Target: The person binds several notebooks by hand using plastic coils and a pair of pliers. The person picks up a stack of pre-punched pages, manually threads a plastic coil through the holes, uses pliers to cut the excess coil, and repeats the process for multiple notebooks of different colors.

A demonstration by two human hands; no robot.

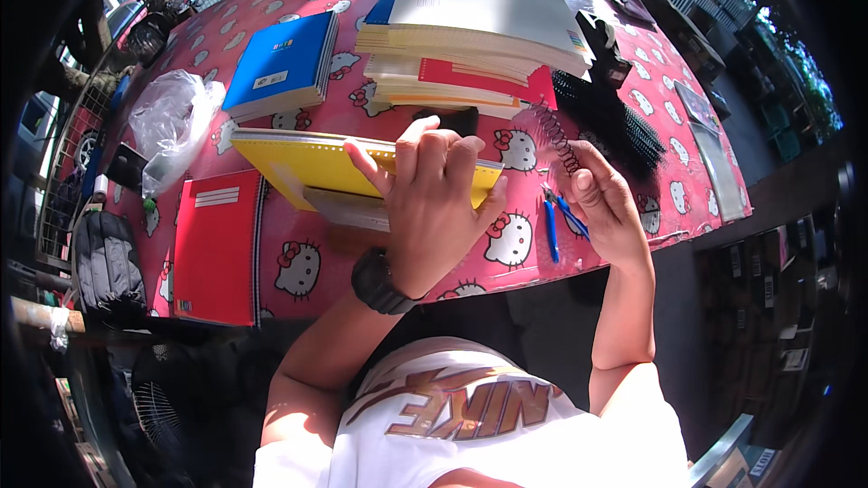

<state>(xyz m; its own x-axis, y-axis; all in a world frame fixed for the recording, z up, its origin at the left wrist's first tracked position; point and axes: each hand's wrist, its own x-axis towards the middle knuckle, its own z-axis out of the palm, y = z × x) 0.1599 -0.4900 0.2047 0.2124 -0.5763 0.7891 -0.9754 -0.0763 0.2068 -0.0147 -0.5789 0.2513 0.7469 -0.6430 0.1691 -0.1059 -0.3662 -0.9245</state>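
Note:
My left hand (436, 185), with a black watch on its wrist, grips the top edge of a yellow notebook (298, 163) that stands tilted on the table. Punched holes run along that upper edge, and no coil shows in them. In my right hand (604, 199) a dark spiral binding coil (558, 140) is pinched between thumb and fingers, its free end pointing up and away. The coil is apart from the notebook. Just below the right hand lie blue-handled pliers (553, 226) on the pink patterned tablecloth (389, 294).
A red notebook (217, 248) lies at the left, with a stack of blue notebooks (285, 59) behind it. Tall stacks of punched sheets (479, 9) stand at the back. Black coils (615, 122) lie right of them. A clear plastic bag (176, 117) and grey pouch (107, 258) sit far left.

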